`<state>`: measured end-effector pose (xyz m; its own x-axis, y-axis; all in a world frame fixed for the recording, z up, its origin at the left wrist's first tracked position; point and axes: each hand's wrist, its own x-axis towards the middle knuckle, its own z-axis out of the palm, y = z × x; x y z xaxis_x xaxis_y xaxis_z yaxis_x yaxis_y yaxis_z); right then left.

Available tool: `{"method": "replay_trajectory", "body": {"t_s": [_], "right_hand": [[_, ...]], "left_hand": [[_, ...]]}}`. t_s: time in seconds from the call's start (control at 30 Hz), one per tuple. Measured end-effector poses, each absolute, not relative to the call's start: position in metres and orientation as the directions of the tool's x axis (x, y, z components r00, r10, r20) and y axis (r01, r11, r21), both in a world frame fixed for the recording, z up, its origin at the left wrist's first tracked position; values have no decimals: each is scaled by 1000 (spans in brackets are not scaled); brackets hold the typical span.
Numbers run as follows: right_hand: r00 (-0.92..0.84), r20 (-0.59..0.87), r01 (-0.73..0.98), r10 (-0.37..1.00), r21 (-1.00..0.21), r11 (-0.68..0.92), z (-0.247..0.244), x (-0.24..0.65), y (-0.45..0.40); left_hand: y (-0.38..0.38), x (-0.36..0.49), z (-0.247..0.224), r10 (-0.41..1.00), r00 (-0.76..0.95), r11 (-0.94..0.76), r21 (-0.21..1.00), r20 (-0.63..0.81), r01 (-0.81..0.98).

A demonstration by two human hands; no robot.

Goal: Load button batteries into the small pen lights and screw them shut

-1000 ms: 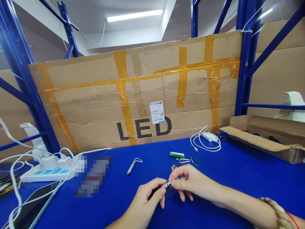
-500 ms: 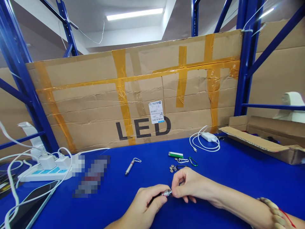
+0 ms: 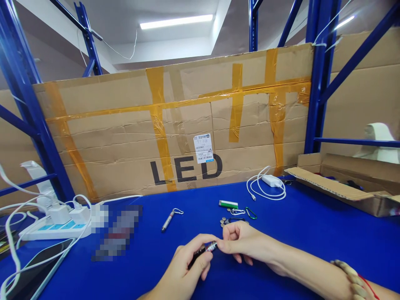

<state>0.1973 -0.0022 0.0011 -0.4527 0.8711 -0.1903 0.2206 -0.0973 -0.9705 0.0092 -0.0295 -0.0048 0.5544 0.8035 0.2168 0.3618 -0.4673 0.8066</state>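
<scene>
My left hand (image 3: 189,262) is closed around a small black keychain flashlight (image 3: 200,253) with a silver end and a red-and-white label. It points up and to the right. My right hand (image 3: 239,241) pinches at the silver end, thumb against forefinger; anything small between those fingertips is hidden. Just beyond it lie several button cells (image 3: 223,221), partly covered by the hand. Behind them are a green-and-silver tube (image 3: 228,204), a silver clip (image 3: 237,212) and a green carabiner (image 3: 251,213). A silver keychain flashlight (image 3: 168,221) with a clip lies to the left.
On the left are a white power strip (image 3: 59,229) with plugs and cables, a phone (image 3: 37,271) and a blurred-out item (image 3: 117,235). A white charging cable (image 3: 268,183) lies at the back, near an open cardboard box (image 3: 340,185). A taped cardboard panel (image 3: 125,150) backs the blue table.
My left hand has shifted slightly left and tilted the flashlight, so more of its black body shows. The right hand has moved slightly left and up with it, still pinching at its end.
</scene>
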Motion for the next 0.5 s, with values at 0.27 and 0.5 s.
{"method": "replay_trajectory", "body": {"t_s": [0.27, 0.5], "right_hand": [[-294, 286, 94, 912, -941, 325, -5, 192, 1], [-407, 754, 283, 516, -433, 856, -4, 202, -3]], "left_hand": [[-23, 11, -9, 856, 459, -400, 869, 240, 292], [-24, 11, -10, 850, 486, -362, 896, 203, 258]]}}
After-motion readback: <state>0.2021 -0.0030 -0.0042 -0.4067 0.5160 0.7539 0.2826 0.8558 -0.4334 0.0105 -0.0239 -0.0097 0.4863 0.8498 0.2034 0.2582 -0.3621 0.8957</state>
